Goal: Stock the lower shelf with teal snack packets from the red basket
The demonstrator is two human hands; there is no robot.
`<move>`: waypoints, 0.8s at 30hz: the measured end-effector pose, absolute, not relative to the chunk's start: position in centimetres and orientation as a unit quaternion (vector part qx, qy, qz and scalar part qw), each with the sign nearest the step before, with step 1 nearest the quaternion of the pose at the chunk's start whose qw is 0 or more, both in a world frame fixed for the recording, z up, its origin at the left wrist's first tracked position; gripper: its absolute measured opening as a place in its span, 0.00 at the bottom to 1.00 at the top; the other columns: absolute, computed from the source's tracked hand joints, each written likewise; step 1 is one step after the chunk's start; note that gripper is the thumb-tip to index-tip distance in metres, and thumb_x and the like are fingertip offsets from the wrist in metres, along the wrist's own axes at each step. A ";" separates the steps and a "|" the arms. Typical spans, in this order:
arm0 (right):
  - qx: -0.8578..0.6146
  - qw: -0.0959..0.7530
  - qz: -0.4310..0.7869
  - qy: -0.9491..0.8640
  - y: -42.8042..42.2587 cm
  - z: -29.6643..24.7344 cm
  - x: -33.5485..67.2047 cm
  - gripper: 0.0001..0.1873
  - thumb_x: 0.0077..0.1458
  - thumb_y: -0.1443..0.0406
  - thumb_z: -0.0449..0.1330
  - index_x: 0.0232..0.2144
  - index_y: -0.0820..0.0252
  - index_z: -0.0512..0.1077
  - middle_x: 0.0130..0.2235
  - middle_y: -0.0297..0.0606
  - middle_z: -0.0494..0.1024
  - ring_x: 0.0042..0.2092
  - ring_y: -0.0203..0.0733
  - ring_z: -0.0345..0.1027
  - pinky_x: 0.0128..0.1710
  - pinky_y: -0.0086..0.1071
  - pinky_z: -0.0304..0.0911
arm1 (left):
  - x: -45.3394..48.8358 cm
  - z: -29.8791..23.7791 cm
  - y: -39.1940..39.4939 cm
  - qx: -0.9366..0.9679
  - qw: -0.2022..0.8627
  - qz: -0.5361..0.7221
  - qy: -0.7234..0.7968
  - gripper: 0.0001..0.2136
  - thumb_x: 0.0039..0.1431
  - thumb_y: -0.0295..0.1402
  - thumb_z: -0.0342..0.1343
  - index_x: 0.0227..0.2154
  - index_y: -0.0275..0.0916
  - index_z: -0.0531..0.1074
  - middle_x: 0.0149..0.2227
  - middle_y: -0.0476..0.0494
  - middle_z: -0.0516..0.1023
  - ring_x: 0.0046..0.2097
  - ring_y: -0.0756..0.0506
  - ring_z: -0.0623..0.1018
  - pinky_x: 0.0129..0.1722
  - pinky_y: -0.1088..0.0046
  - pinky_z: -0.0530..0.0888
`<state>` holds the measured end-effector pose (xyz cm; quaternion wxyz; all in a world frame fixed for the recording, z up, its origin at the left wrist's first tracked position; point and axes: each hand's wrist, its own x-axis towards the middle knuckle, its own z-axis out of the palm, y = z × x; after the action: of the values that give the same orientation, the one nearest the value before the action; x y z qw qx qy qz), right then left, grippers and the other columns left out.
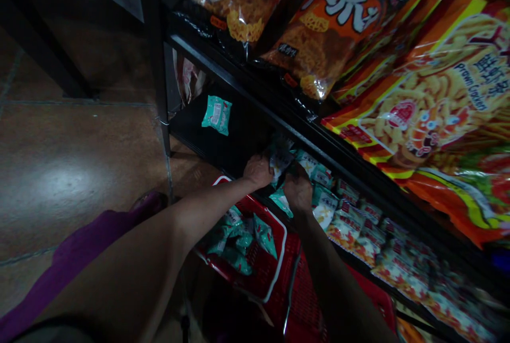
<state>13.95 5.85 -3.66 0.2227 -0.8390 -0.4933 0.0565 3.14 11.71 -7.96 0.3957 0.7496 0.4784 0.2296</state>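
On the low black shelf, my left hand (258, 171) is closed at the edge of a pale, dim snack packet (281, 158). Just right of it, my right hand (298, 190) has its fingers curled in among the packets; its fingertips are in shadow. A green snack packet (282, 200) lies against the right hand's near side. More green-and-white packets (324, 206) lie beyond that hand. Below my arms stands a red shopping basket (268, 291) with several green packets (235, 242) inside. One teal packet (217, 114) lies apart at the shelf's left end.
The upper shelf edge (239, 80) runs just above my hands. Large orange snack bags (338, 24) and prawn cracker bags (430, 114) sit on it. Orange-and-white packets (350, 226) line the lower shelf to the right. A black shelf post (161, 83) stands at left.
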 end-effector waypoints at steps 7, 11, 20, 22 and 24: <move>-0.784 0.387 0.096 -0.475 0.3 -5.7 12.9 0.25 0.51 0.61 0.52 0.51 0.64 0.66 0.53 0.51 0.69 0.51 0.47 0.68 0.52 0.44 0.63 | 2.5 -8.2 10.3 0.751 0.362 0.218 0.507 0.16 0.56 0.28 0.48 0.48 0.31 0.65 0.47 0.34 0.72 0.50 0.42 0.70 0.51 0.68 0.66; -0.790 0.375 0.143 -0.463 -4.7 -6.7 11.7 0.21 0.52 0.58 0.53 0.47 0.59 0.69 0.52 0.47 0.71 0.51 0.45 0.67 0.53 0.45 0.62 | 1.4 -8.3 8.5 0.752 0.332 0.232 0.519 0.17 0.56 0.25 0.47 0.49 0.35 0.66 0.48 0.38 0.72 0.51 0.43 0.69 0.52 0.69 0.66; -0.799 0.373 0.233 -0.411 -10.9 -3.6 8.9 0.15 0.48 0.60 0.55 0.37 0.57 0.76 0.47 0.41 0.76 0.51 0.45 0.68 0.55 0.43 0.59 | -2.8 -7.5 4.5 0.787 0.286 0.214 0.504 0.16 0.56 0.22 0.45 0.44 0.35 0.71 0.44 0.39 0.73 0.49 0.44 0.70 0.53 0.69 0.66; -0.806 0.374 0.259 -0.379 -11.4 -3.1 8.5 0.15 0.47 0.60 0.56 0.37 0.57 0.76 0.45 0.39 0.77 0.48 0.45 0.70 0.53 0.42 0.60 | -3.7 -7.7 2.9 0.800 0.293 0.191 0.487 0.15 0.56 0.22 0.45 0.42 0.37 0.72 0.43 0.41 0.74 0.49 0.45 0.71 0.52 0.70 0.67; -0.811 0.371 0.279 -0.356 -11.7 -2.9 8.6 0.15 0.47 0.61 0.56 0.36 0.57 0.76 0.42 0.39 0.78 0.44 0.44 0.71 0.50 0.41 0.62 | -4.6 -8.2 1.3 0.811 0.312 0.150 0.472 0.14 0.56 0.23 0.45 0.41 0.38 0.73 0.43 0.42 0.75 0.49 0.46 0.71 0.52 0.72 0.67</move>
<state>8.58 -11.73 -2.89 0.3708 -0.8112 -0.3559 0.2790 -4.56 1.25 -8.23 0.3117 0.8108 0.4721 0.1500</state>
